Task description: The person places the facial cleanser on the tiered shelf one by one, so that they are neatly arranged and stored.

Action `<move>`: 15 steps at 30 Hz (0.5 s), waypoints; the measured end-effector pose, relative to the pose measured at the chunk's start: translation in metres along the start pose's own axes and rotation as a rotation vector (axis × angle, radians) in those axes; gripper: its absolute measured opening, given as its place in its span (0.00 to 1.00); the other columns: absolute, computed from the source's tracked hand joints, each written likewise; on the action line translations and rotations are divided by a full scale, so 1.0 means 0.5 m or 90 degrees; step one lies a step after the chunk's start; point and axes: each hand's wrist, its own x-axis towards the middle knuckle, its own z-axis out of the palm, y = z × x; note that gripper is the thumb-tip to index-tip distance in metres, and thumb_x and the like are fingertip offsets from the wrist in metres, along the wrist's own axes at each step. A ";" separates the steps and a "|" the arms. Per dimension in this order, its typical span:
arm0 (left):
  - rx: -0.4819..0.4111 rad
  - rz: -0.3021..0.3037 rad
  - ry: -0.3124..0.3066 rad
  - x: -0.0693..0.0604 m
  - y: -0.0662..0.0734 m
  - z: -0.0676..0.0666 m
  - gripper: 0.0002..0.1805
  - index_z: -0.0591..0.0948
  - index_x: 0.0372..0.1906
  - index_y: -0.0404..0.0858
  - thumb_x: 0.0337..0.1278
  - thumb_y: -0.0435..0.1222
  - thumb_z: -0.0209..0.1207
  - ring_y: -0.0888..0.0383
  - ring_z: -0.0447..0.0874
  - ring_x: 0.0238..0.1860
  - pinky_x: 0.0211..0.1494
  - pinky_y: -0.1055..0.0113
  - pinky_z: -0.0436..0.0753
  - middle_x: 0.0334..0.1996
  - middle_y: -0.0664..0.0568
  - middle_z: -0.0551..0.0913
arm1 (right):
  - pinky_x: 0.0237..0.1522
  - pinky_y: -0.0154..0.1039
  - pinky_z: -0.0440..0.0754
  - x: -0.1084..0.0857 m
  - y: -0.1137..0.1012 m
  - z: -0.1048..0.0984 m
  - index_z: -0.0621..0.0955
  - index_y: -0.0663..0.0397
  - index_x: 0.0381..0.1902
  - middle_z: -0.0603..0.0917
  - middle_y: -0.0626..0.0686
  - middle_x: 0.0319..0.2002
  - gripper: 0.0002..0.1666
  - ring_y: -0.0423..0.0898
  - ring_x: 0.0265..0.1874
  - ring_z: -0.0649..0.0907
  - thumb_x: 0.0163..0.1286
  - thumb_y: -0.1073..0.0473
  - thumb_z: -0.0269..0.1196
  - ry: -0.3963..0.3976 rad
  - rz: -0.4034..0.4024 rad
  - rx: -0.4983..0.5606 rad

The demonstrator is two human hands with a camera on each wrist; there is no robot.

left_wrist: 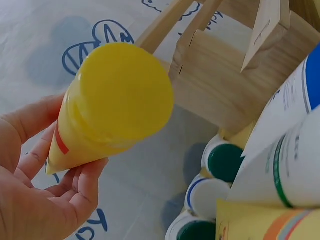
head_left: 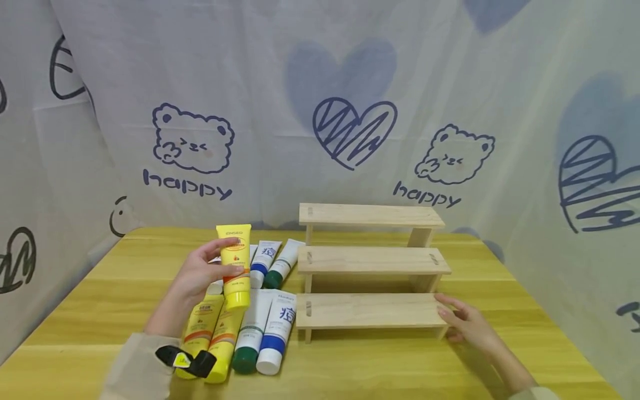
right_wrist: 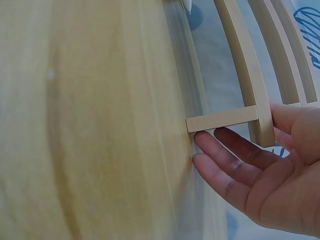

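Left hand (head_left: pixel 201 272) grasps a yellow tube (head_left: pixel 237 258) above other tubes (head_left: pixel 255 322); right hand (head_left: pixel 467 322) grips the wooden stand (head_left: pixel 370 310) at its near right end.

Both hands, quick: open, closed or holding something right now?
Left hand: closed, holding a yellow tube, cap down.
Right hand: closed, gripping the wooden rack at the right end of its lowest tier.
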 end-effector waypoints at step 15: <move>-0.077 0.036 0.002 0.038 0.021 0.100 0.32 0.69 0.58 0.35 0.42 0.20 0.60 0.48 0.68 0.45 0.44 0.67 0.76 0.56 0.42 0.66 | 0.22 0.33 0.75 -0.001 0.006 -0.006 0.68 0.43 0.60 0.61 0.46 0.21 0.22 0.36 0.16 0.64 0.68 0.57 0.51 -0.035 -0.011 0.044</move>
